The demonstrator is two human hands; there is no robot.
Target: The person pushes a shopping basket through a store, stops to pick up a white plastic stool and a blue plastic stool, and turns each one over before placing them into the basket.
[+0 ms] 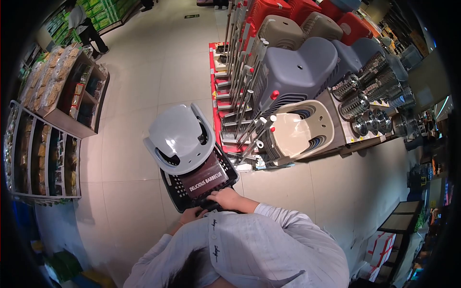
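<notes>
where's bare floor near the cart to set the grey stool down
Bare tiles lie left of the cart, up to the snack shelves, and right of it, in front of the beige stools. The cart is crowded with the grey stool and a box; the display ahead is packed.

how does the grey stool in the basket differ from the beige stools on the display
The grey stool is single, lying in the basket; the beige stools are nested in a sideways stack. The grey stool is light grey, the beige stools tan. Both look plastic.
</notes>
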